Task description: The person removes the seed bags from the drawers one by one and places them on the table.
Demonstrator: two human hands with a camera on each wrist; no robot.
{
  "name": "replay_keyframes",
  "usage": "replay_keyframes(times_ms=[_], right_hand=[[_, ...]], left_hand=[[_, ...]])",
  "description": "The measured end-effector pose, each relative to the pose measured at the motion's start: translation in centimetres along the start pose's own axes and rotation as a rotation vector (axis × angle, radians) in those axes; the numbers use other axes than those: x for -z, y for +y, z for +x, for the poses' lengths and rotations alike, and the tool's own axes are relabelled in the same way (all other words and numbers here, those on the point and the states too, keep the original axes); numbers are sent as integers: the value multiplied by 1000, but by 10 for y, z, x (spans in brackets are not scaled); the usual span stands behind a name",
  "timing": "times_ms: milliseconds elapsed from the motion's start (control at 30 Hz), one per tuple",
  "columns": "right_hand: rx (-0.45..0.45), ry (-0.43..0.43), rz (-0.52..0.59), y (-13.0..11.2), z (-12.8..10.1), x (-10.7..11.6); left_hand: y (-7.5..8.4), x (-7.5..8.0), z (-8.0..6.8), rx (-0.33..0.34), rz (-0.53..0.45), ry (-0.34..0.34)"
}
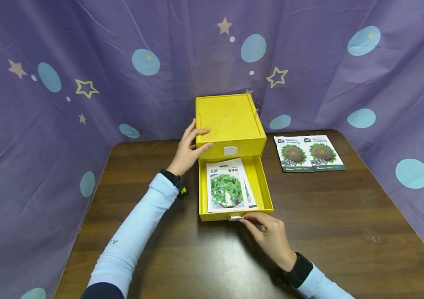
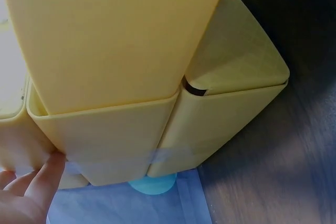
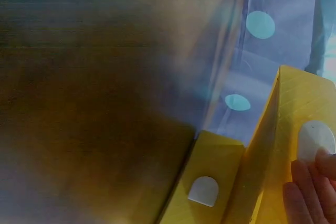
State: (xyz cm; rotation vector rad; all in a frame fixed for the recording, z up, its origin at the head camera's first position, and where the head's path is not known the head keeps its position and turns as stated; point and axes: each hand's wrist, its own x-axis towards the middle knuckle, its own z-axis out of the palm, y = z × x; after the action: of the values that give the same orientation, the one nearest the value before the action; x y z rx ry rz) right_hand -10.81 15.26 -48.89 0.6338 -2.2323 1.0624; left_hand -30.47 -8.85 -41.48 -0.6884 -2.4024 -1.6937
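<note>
Left hand (image 1: 188,150) lay flat vs yellow drawer box (image 1: 230,124), fingers relaxed. Right hand (image 1: 268,234) pinched white tab (image 1: 236,218) at front of pulled-out drawer (image 1: 262,182) w/ seed packets (image 1: 228,186).

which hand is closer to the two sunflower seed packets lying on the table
Right. The right hand pinches the white tab of the open yellow plastic drawer, below-left of the sunflower seed packets. The left hand holds the yellow box's far left side.

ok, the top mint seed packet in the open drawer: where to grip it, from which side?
Come from above: the mint seed packet lies flat in the pulled-out lower drawer, walled all round. Pinch its near right corner, where it fans off the packets beneath and an edge shows. The right hand at the drawer tab is nearest.
</note>
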Motion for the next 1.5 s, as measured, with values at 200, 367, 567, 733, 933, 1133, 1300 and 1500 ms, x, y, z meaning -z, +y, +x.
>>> replay_keyframes(times_ms=[200, 367, 567, 733, 933, 1133, 1300, 1500], right_hand=[[-25, -15, 1, 2, -8, -3], [-16, -11, -10, 4, -12, -5], [-76, -137, -75, -7, -3, 9], [-169, -246, -62, -24, 32, 39], [-687, -676, 454, -11, 87, 55], [-1101, -842, 655, 10, 112, 35], [-1167, -766, 642, 15, 113, 19], [-1146, -725, 675, 13, 112, 10]], left_hand=[[8, 2, -2, -3, -17, -15], [30, 5, -9, 1, -27, -29], [24, 3, -7, -6, -24, -32], [3, 0, -3, -16, -3, -15], [-5, -1, -3, -39, 0, 2], [9, 0, -8, -2, -2, -8], [26, 1, -13, 10, -43, -39], [11, 0, -8, -6, -14, -14]])
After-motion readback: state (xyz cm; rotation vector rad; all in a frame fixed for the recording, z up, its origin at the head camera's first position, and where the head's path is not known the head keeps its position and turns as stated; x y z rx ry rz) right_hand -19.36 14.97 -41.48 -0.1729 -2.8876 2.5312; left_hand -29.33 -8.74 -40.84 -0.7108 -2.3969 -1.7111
